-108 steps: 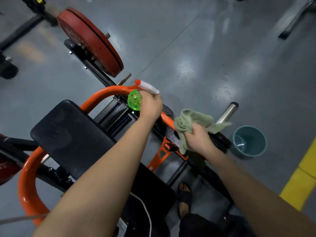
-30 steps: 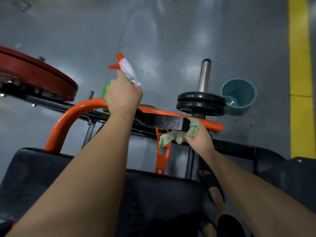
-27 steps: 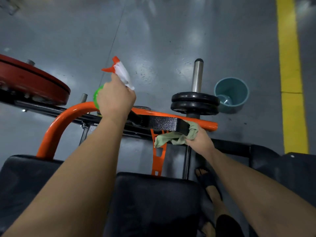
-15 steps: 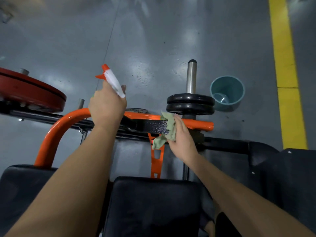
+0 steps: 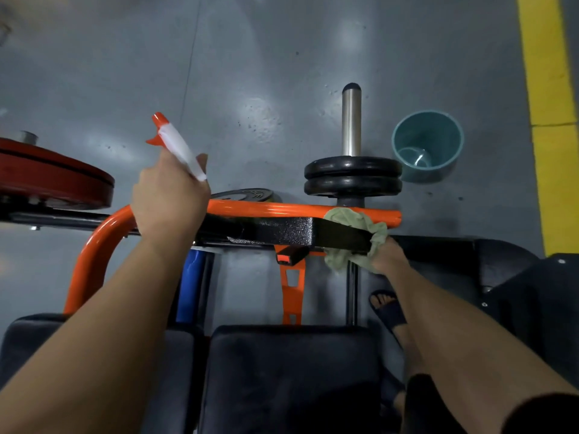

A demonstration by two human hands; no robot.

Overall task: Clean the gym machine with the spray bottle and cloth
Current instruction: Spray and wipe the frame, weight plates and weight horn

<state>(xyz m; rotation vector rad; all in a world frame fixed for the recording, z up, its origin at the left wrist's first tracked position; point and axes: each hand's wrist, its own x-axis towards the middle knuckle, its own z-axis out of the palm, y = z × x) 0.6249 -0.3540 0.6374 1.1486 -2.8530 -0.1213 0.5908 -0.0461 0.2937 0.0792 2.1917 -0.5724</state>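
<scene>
Left hand (image 5: 169, 195) grips the white-and-orange plastic spray bottle (image 5: 179, 149), raised clear. Right hand (image 5: 388, 255) clutches the crumpled pale-green cloth (image 5: 351, 219) round the black metal bar (image 5: 282, 230)'s right end, probably wiping it.

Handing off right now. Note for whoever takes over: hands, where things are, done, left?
Left hand: grips the spray bottle, nozzle raised above the orange frame tube.
Right hand: grips the green cloth, wrapped round the right end of the black bar.
Done: cloth is on that end; how much is already clean cannot be told.
Left, probably: rest of the bar, the tube, the seat pads.
Teal bucket on the floor beyond the black weight plates.
</scene>
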